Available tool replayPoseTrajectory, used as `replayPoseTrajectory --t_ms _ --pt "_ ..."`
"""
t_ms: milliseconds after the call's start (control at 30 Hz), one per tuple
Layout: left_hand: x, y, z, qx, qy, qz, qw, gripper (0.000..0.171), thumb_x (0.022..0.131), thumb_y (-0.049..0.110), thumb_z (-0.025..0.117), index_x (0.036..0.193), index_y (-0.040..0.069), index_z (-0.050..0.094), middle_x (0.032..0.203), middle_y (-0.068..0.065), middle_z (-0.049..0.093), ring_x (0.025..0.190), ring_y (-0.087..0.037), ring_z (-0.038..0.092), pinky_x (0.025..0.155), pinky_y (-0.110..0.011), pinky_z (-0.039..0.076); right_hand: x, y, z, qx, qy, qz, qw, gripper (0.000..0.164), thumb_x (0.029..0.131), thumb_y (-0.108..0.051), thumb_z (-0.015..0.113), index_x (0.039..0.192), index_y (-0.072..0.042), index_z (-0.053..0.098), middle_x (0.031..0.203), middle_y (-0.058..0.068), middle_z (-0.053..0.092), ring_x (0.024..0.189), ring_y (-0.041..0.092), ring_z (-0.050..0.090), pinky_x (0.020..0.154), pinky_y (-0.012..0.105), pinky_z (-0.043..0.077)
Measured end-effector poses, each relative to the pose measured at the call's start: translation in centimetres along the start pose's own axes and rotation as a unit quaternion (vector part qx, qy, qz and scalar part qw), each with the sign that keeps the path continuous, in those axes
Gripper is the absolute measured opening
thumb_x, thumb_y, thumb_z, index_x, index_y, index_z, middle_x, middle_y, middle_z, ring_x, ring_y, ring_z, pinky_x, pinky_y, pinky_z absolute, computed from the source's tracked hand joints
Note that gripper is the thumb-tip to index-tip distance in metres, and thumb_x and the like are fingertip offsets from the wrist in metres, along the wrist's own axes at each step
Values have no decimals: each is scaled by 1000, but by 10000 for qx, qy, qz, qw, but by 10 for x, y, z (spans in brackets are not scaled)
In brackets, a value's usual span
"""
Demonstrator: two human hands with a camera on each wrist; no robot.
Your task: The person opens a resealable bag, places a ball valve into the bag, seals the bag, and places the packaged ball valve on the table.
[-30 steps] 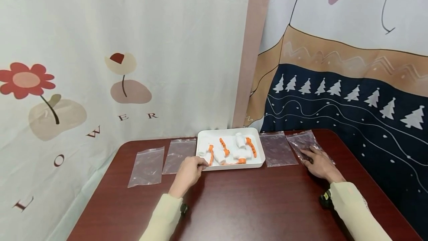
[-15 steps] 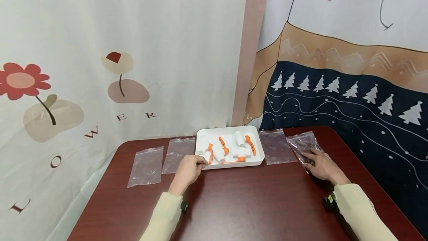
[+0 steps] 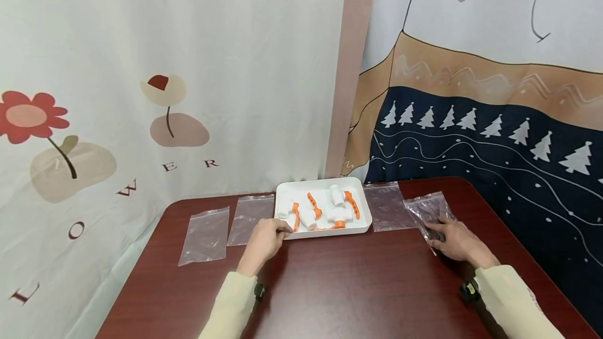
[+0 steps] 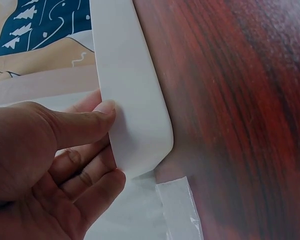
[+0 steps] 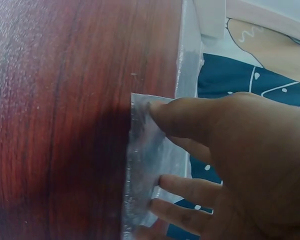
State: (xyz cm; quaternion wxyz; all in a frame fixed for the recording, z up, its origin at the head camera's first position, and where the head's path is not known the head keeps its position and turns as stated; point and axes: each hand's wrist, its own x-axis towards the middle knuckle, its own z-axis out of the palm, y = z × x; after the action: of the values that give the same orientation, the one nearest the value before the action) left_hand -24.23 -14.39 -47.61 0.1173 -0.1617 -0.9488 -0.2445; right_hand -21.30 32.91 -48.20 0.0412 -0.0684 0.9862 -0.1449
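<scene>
In the head view my left hand [image 3: 265,242] is at the front left corner of a shallow white tray [image 3: 325,234], its thumb and fingers pinching the rim. The left wrist view shows the thumb on the outer wall of that tray [image 4: 132,85] and the fingers behind it. White tee-shaped fittings with orange handles, such as the fitting [image 3: 337,195], lie inside. My right hand [image 3: 459,242] rests on the rightmost clear zip bag [image 3: 431,204], which is wrinkled under the fingers. In the right wrist view the thumb and extended fingertips touch the plastic bag [image 5: 142,165].
Another clear zip bag [image 3: 388,208] lies flat right of the tray. Two more, the nearer-left bag [image 3: 205,235] and the inner bag [image 3: 249,213], lie to its left. The dark red table [image 3: 348,286] ends at patterned curtains [image 3: 254,93] behind.
My right hand has moved slightly toward me and right, drawing the rightmost bag a little nearer and wrinkling it. The left hand and tray stay as they were.
</scene>
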Motion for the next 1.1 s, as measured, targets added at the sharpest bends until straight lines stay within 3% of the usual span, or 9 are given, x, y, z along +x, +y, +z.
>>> replayPoseTrajectory --t_ms 233,433,533,833,1000,1100 --pt "-1 -1 1 -15 -33 -78 10000 18 85 1 77 82 18 82 78 4 76 77 -15 71 71 -37 57 -1 -2 -7 43 -138 -120 9998 50 90 -22 76 135 -4 65 141 44 46 129 65 44 102 72 42" --pt "0 -1 1 -22 -41 -128 9999 20 85 0 76 82 18 82 81 5 76 80 -16 72 73 -38 57 1 2 -20 390 -257 -206 9987 44 93 -21 72 130 1 67 132 35 59 116 49 59 94 65 51" --pt "0 -1 2 -27 -46 -137 9999 21 84 -2 76 82 18 82 81 5 76 81 -17 72 73 -38 58 3 6 -29 567 -254 -152 9980 46 95 -25 70 129 5 65 130 33 62 115 48 61 92 64 53" --pt "-1 -1 2 -36 -89 -167 9998 20 85 -2 75 83 17 82 82 5 77 82 -17 73 75 -38 58 22 21 -53 977 -383 542 9930 79 99 -48 62 140 17 47 133 41 56 113 51 61 91 62 55" --pt "-2 -1 2 -48 -106 -189 9998 20 85 -2 75 84 17 82 83 4 77 84 -18 73 77 -39 59 37 31 -60 1329 -726 1119 9821 93 99 -61 54 146 18 36 143 44 44 124 55 52 100 65 49" --pt "-2 -1 2 -33 -87 -161 9998 20 85 -2 75 83 17 82 82 5 76 81 -16 72 75 -38 58 44 37 -61 1657 -913 1360 9725 94 101 -59 50 146 22 31 147 45 34 129 58 46 103 66 48"
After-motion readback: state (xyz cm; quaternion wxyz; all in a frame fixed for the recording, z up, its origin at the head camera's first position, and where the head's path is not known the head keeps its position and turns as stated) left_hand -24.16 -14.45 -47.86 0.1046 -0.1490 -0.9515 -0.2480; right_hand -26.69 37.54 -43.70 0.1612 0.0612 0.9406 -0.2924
